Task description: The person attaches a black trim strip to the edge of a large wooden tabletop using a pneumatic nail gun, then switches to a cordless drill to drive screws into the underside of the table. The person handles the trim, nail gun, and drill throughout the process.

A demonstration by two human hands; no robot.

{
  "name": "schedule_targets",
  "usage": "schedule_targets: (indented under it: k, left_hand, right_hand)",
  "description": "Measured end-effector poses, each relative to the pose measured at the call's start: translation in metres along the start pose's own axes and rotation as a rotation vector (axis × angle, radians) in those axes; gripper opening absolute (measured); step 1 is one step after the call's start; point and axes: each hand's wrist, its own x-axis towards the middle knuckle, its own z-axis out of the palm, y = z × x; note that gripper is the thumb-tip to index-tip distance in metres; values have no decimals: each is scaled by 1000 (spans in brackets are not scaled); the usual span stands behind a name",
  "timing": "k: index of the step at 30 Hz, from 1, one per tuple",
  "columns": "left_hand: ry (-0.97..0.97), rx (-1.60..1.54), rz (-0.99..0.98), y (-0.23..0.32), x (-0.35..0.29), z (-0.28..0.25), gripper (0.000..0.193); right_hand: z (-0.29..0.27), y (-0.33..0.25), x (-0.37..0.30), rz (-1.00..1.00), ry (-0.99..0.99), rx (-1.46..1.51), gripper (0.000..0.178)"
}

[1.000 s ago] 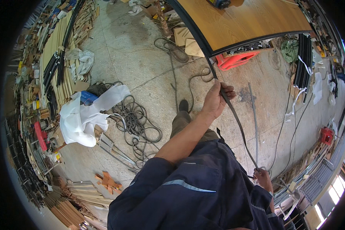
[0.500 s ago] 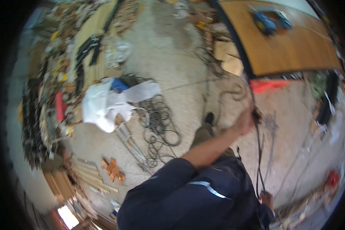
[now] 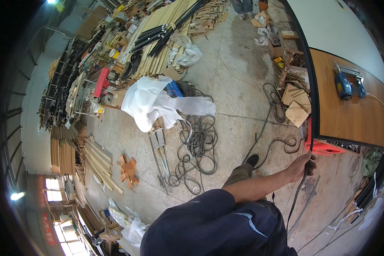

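Observation:
My left hand (image 3: 300,167) reaches to the right at the near corner of a panel-topped table, its fingers closed around a black flexible strip (image 3: 295,200). Below the hand the strip hangs in a long curve toward the lower edge of the view. Above it, the strip meets the black edging (image 3: 308,77) that runs along the panel's left side. On the wood-coloured panel (image 3: 333,119) lies a blue power tool (image 3: 344,86) with a metal guide and a pale cord. My right hand is out of view.
Coiled dark hose (image 3: 196,141) lies on the floor beside white sheeting (image 3: 147,100). Looped cable (image 3: 277,102) and cardboard pieces (image 3: 296,109) are by the table. Wooden strips (image 3: 100,164) and long boards (image 3: 162,25) stand left. Another person's legs (image 3: 243,6) show at the far end.
The view has swung, so the table sits lower and farther right. My left hand remains on the strip; my right hand, which was lower on it, has left the view.

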Motion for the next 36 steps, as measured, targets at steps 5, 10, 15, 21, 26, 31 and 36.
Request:
schedule_targets:
  k: [5, 10, 15, 21, 26, 31, 36]
  left_hand:
    - [-1, -16, 88, 9, 4, -2, 35]
    - [32, -63, 82, 9, 11, 1, 36]
    - [44, -29, 122, 13, 26, -2, 38]
    - [30, -65, 160, 7, 37, -6, 33]
    - [-59, -85, 223, 8, 45, -15, 28]
    - [-28, -120, 130, 13, 59, -12, 28]
    - [35, -41, 136, 22, 51, -5, 31]
  right_hand:
    - [-7, -7, 11, -18, -10, -18, 22]
    - [-10, -8, 16, -37, -16, -18, 21]
    - [-11, -2, 12, -50, -23, -28, 20]
    - [-11, 10, 2, -53, -36, -27, 18]
    - [-16, 20, 5, -76, -15, -6, 18]
    - [-13, 25, 7, -83, -22, 29, 17]
    - [-7, 24, 1, -87, -24, 62, 17]
